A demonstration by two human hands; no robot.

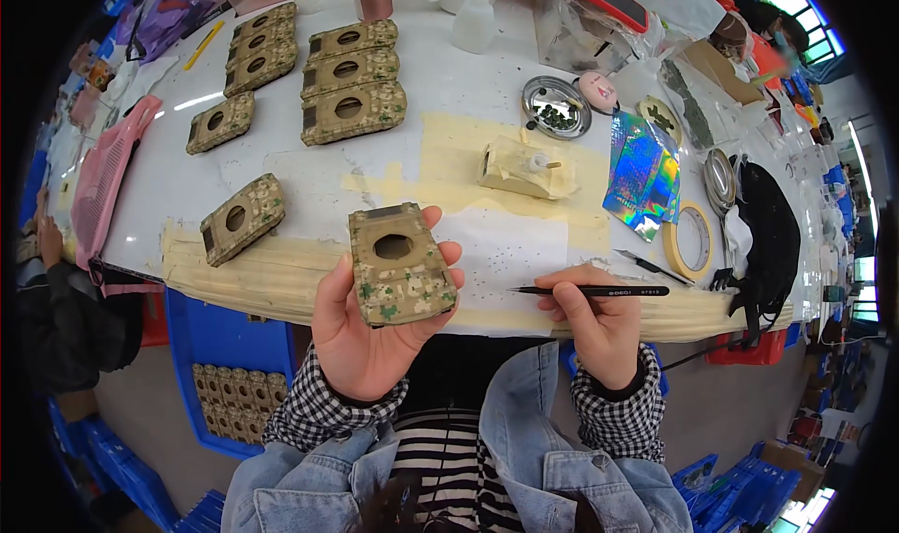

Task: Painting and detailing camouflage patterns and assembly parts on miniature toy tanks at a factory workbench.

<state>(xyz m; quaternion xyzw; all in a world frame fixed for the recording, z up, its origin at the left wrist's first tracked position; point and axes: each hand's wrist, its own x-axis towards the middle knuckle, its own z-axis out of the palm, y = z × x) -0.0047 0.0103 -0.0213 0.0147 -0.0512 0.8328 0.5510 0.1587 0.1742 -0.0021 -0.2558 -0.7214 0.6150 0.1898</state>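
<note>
Holding camouflage tank hull [401, 264], metal dish [554, 105] of green bits [554, 117]

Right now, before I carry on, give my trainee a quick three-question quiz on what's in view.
1. True or false: the left hand holds a camouflage tank hull with a round hole in its top.
2. What does the right hand hold? A) roll of tape B) thin black tweezers C) small bottle
3. Fill in: the metal dish on the white table holds small dark ____ pieces.

Key: 1 true; 2 B, the black tweezers; 3 green.
</note>
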